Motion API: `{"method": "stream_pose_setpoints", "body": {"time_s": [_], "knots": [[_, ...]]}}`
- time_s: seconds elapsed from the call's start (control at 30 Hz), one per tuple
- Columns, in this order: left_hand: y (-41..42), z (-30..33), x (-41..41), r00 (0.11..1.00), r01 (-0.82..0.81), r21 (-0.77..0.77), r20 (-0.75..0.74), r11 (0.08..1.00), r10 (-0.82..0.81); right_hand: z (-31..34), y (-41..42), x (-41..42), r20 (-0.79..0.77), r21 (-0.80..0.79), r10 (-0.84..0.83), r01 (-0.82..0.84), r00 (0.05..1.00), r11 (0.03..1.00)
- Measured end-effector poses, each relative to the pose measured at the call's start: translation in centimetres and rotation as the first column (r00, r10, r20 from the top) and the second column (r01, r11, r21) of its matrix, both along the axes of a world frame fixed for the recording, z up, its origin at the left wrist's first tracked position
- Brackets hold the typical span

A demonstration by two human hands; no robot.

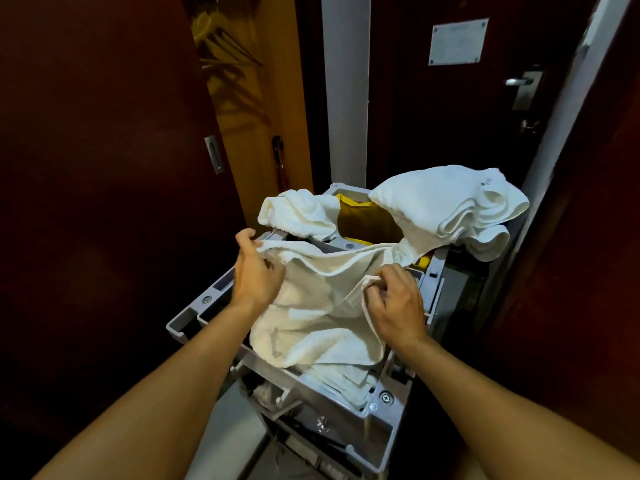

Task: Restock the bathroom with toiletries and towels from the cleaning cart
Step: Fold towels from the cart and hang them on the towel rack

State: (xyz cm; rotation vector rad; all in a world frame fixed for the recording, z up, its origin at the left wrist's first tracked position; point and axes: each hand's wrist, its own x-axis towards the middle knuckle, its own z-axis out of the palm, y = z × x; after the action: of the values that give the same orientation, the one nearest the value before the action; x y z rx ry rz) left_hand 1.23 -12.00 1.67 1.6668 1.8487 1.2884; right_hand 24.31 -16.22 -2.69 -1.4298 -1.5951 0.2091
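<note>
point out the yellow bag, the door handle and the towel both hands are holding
yellow bag [367, 223]: head view, inner wall of its opening
door handle [516, 81]: head view, middle of the lever
held towel [322, 306]: head view, bunched middle between the hands

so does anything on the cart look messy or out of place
Yes. Two crumpled white towels are slung unfolded over the rim of the yellow bag on the grey plastic cart, not stacked. The left hand and right hand grip a third rumpled white towel.
</note>
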Motion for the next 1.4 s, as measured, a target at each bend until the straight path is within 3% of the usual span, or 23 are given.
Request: {"method": "stream_pose_setpoints", "body": {"time_s": [0.13, 0.3, 0.37, 0.47, 0.53, 0.63, 0.87, 1.07, 1.13, 1.2, 1.3, 1.4], "knots": [[-0.9, -0.3, 1.1, 0.92, 0.211, 0.087, -0.353, 0.974, -0.168, -0.1, 0.0, -0.2, 0.01, -0.017, -0.004, 0.004, 1.0, 1.0], [-0.8, -0.7, 1.2, 0.827, 0.289, 0.075, -0.522, 0.954, -0.21, 0.0, 0.1, -0.8, 0.061, -0.017, 0.023, -0.022, 0.998, 1.0], [-0.6, -0.4, 1.1, 0.86, 0.238, 0.118, -0.487, 0.964, -0.152, 0.0, 0.2, -1.0, 0.072, -0.003, 0.013, -0.013, 0.997, 1.0], [0.2, 0.6, 0.5, 0.969, 0.033, 0.173, -0.249, 0.984, 0.011, 0.1, 0.4, -1.0, 0.038, -0.028, -0.072, 0.073, 0.997, 0.997], [0.8, 1.6, -0.4, 0.977, -0.087, 0.146, -0.183, 0.986, 0.113, 0.2, 0.6, -1.0, 0.031, -0.058, -0.126, 0.127, 0.992, 0.99], [1.6, 2.9, -1.9, 0.963, -0.126, 0.119, -0.223, 0.985, 0.15, 0.5, 0.9, -1.0, 0.034, -0.037, -0.14, 0.141, 0.99, 0.989], [2.3, 2.8, -2.6, 0.876, 0.017, 0.07, -0.481, 0.997, 0.019, 0.7, 1.1, -1.1, 0.013, -0.067, -0.058, 0.058, 0.998, 0.996], [2.5, 1.8, -2.2, 0.798, -0.101, 0.032, -0.594, 0.994, 0.1, 1.2, 1.1, -1.3, 0.023, -0.036, -0.061, 0.062, 0.998, 0.997], [2.3, 1.9, -1.7, 0.757, -0.142, -0.018, -0.646, 0.99, 0.097, 1.5, 1.2, -1.6, -0.049, -0.045, -0.044, 0.042, 0.998, 0.998], [2.0, 2.3, -1.0, 0.643, -0.191, -0.036, -0.76, 0.981, 0.097, 2.3, 1.4, -2.0, -0.251, -0.101, -0.087, 0.063, 0.964, 0.993], [2.0, 3.0, 0.0, 0.491, -0.257, -0.037, -0.865, 0.966, 0.098, 3.6, 2.2, -2.3, -0.534, -0.321, -0.284, 0.12, 0.796, 0.939], [2.1, 3.3, 0.5, 0.486, -0.283, -0.016, -0.864, 0.959, 0.129, 4.2, 2.9, -2.0, -0.623, -0.505, -0.438, 0.095, 0.648, 0.858]]}}
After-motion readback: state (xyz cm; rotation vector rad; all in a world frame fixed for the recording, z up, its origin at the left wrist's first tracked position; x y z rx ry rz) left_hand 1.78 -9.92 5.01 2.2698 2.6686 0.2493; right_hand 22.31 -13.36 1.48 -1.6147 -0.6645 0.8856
